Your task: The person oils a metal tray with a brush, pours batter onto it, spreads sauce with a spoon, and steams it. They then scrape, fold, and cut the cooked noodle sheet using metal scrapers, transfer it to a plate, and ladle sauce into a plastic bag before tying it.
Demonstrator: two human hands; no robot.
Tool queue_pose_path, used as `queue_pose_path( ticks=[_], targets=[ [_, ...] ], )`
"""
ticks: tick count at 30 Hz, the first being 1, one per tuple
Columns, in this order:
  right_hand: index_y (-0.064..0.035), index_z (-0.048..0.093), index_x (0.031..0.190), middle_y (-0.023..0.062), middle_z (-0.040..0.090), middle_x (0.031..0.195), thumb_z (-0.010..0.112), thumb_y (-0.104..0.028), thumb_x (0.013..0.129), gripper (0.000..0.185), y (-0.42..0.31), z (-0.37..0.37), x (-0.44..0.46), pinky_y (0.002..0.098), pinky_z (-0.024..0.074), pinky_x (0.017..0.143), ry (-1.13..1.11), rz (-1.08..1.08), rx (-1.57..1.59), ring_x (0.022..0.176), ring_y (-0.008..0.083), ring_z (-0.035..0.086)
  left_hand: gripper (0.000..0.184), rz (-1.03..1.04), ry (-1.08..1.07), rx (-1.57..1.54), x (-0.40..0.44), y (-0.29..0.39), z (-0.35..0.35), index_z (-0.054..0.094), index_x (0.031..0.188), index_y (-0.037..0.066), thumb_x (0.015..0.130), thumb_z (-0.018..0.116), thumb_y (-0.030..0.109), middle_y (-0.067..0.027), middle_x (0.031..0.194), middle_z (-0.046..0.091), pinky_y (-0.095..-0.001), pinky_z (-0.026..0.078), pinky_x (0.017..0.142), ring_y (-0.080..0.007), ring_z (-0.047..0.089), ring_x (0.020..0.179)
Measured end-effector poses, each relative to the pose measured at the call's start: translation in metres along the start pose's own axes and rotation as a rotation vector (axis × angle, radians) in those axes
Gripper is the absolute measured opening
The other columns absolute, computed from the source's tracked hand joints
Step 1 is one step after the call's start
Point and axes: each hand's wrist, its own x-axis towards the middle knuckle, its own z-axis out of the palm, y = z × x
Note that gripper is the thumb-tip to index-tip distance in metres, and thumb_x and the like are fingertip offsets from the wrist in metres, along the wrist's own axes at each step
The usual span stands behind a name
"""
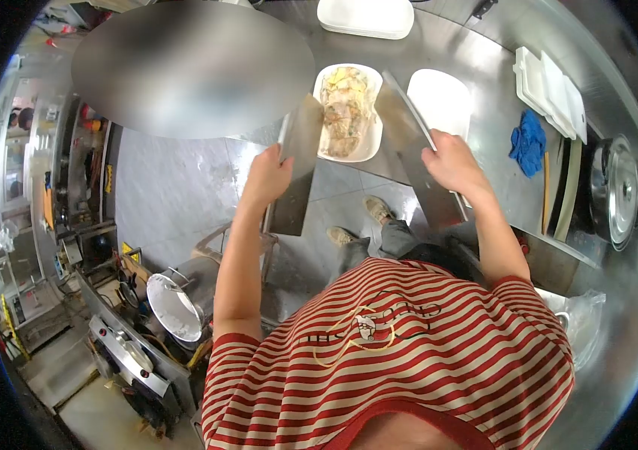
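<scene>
My left hand (265, 174) is closed round the long edge of a wide flat metal scraper (300, 169), held to the left of a white food tray. In my right hand (455, 161) is a second metal scraper (425, 172), tilted to the tray's right. Between the two blades, the white tray (374, 142) holds pale, soft, rolled food (343, 112) with yellow and brown bits, perhaps rice noodle rolls. The left scraper's upper corner overlaps the tray's rim; whether it touches, I cannot tell. Another white tray (443, 97) lies just beyond my right hand.
Stacked white trays (366, 19) sit at the counter's back. On the right are white foam boxes (549, 90), a blue cloth (528, 142) and a lidded metal pot (616, 191). A white-coated bucket (176, 307) stands lower left. A large blurred oval hides the upper left.
</scene>
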Motion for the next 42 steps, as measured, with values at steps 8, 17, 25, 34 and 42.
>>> queue_pose_path(
  ticks=[8,17,25,34,42],
  targets=[
    [-0.0011,0.054,0.099,0.0008,0.056,0.072,0.053,-0.021,0.084,0.025,-0.044,0.068,-0.006,0.0272,0.0432,0.052,-0.142,0.094,0.742,0.059,0.0105,0.052,0.025,-0.559,0.252,-1.171,-0.068,-0.009,0.021,0.049,0.102,0.002,0.082,0.055,0.016,-0.0045,0.082,0.057,-0.0244,0.046,0.059,-0.0123,0.056,0.068],
    [-0.006,0.042,0.101,0.0064,0.051,0.066,0.049,-0.03,0.084,0.03,0.001,0.13,0.046,0.021,0.0318,0.032,-0.154,0.459,1.132,0.041,0.01,0.04,0.037,-0.705,0.394,-1.268,-0.114,-0.042,0.035,0.047,0.105,0.002,0.075,0.063,0.018,-0.0071,0.092,0.057,-0.0274,0.045,0.072,-0.0139,0.055,0.083],
    [-0.0084,0.033,0.113,0.013,0.053,0.09,0.042,-0.004,0.081,0.034,-0.005,0.189,0.081,0.0248,0.0444,0.045,-0.103,0.284,1.203,0.055,0.0164,0.054,0.036,-0.681,0.922,-1.652,-0.264,-0.063,-0.017,0.046,0.111,0.008,0.078,0.06,0.012,-0.0039,0.096,0.058,-0.0276,0.047,0.072,-0.0128,0.057,0.083],
    [-0.0025,0.038,0.11,0.0091,0.053,0.091,0.046,-0.003,0.079,0.032,-0.195,0.265,0.027,0.021,0.0431,0.045,-0.71,-0.279,0.874,0.058,0.0123,0.052,0.045,-0.556,1.578,-1.791,-0.493,-0.052,0.041,0.042,0.116,0.008,0.075,0.061,0.008,-0.0057,0.104,0.055,-0.0321,0.045,0.082,-0.0159,0.055,0.094],
    [0.0004,0.045,0.104,0.0072,0.055,0.086,0.046,-0.005,0.079,0.026,-0.481,0.402,-0.186,0.0236,0.0386,0.048,-1.604,-0.607,0.719,0.061,0.0114,0.05,0.049,-0.874,2.159,-1.562,-0.585,-0.01,0.084,0.04,0.118,0.005,0.073,0.059,0.001,-0.0068,0.108,0.052,-0.0331,0.043,0.085,-0.0183,0.05,0.099]
  ],
)
